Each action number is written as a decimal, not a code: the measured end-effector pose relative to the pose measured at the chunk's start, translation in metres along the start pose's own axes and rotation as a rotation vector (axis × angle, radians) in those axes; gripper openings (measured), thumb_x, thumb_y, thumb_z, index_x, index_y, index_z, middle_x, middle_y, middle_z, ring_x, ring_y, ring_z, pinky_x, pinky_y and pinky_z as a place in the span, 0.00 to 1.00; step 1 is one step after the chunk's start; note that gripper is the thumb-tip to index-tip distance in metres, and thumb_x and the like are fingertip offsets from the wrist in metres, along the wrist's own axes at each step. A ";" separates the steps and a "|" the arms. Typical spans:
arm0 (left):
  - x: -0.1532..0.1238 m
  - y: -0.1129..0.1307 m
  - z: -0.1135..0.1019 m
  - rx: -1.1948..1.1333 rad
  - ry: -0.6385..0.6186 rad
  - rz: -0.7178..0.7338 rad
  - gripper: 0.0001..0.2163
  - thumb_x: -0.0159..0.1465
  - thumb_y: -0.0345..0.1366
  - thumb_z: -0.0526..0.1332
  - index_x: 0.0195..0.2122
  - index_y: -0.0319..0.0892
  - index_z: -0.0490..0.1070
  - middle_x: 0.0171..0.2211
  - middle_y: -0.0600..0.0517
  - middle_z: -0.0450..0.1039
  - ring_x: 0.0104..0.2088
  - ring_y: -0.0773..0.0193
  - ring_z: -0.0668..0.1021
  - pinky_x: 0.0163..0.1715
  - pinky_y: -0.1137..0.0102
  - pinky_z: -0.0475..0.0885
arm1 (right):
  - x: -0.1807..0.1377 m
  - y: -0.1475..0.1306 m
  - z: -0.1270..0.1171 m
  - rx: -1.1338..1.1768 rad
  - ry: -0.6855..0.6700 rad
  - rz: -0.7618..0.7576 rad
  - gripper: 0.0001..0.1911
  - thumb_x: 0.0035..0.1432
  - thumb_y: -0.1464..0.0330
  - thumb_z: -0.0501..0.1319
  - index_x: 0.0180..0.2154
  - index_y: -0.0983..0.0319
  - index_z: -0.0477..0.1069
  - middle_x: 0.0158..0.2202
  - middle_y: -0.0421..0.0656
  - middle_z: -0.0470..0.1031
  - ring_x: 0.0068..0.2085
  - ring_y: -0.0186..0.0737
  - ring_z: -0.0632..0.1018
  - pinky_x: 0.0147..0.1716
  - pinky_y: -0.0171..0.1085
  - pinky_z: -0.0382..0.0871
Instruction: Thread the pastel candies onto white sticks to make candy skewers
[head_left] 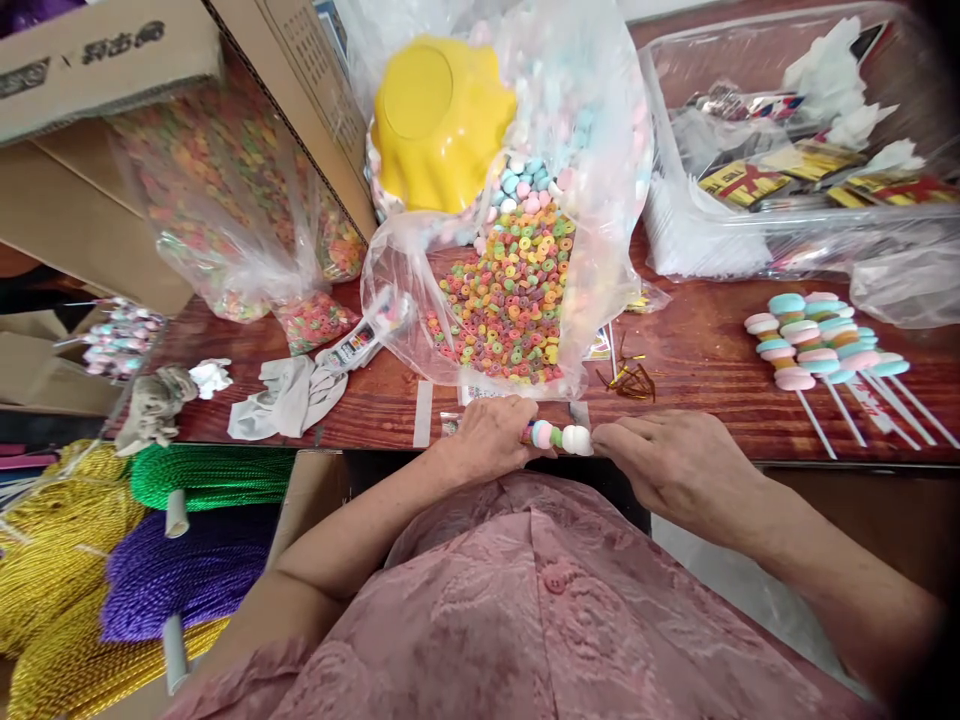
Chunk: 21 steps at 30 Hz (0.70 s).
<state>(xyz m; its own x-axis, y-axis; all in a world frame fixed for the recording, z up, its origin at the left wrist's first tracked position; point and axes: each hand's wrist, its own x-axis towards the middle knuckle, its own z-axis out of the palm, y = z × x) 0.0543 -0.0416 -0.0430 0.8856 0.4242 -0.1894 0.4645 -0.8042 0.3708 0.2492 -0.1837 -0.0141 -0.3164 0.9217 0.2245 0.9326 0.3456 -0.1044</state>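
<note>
At the table's front edge, my left hand (496,432) is closed around one end of a candy skewer (576,440). White, green, pink and blue sweets show in a row between my two hands; no stick is visible there. My right hand (671,462) has its fingers curled together against the white end piece, and whatever lies inside them is hidden. Just beyond my hands, an open clear bag (585,290) holds gummy rings (510,300) in orange, yellow, red and green. Finished-looking candy skewers (817,345) on white sticks lie in a pile on the right.
A yellow wavy bowl (442,125) lies upside down on bagged marshmallows (529,185). Gold twist ties (628,382) and a pale glove (289,398) rest on the wooden table (697,350). Left stands a cardboard box (300,90); back right, a plastic-wrapped bin (795,215). Coloured cords (195,570) hang lower left.
</note>
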 end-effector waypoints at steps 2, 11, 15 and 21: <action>0.000 0.000 0.000 -0.050 -0.041 0.048 0.15 0.61 0.49 0.65 0.37 0.41 0.70 0.34 0.50 0.75 0.34 0.58 0.76 0.31 0.68 0.63 | 0.004 0.000 -0.002 -0.047 0.051 -0.047 0.12 0.60 0.80 0.51 0.33 0.61 0.69 0.24 0.40 0.73 0.25 0.35 0.70 0.28 0.39 0.53; -0.001 -0.008 -0.017 -0.475 -0.264 0.213 0.17 0.56 0.41 0.70 0.42 0.40 0.70 0.36 0.54 0.74 0.35 0.63 0.74 0.35 0.71 0.66 | 0.012 0.020 -0.012 -0.149 0.284 -0.195 0.10 0.64 0.76 0.56 0.39 0.59 0.74 0.30 0.39 0.78 0.30 0.36 0.69 0.30 0.39 0.54; 0.001 -0.008 -0.023 -0.580 -0.268 0.127 0.15 0.54 0.41 0.70 0.38 0.41 0.71 0.33 0.56 0.73 0.33 0.65 0.73 0.31 0.72 0.65 | 0.010 0.018 -0.012 -0.105 0.295 -0.235 0.08 0.63 0.75 0.57 0.40 0.59 0.73 0.29 0.38 0.78 0.28 0.34 0.69 0.29 0.39 0.54; 0.004 0.001 -0.027 -0.270 -0.197 0.090 0.08 0.55 0.36 0.66 0.34 0.42 0.70 0.26 0.55 0.70 0.26 0.64 0.71 0.26 0.70 0.60 | 0.010 0.002 -0.006 -0.060 0.304 -0.215 0.09 0.62 0.76 0.55 0.39 0.58 0.72 0.27 0.38 0.75 0.27 0.34 0.70 0.29 0.39 0.56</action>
<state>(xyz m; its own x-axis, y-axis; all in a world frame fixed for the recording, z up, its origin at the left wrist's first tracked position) 0.0577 -0.0293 -0.0184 0.9191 0.2465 -0.3074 0.3897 -0.6846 0.6160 0.2490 -0.1749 -0.0058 -0.4484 0.7316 0.5135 0.8619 0.5061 0.0314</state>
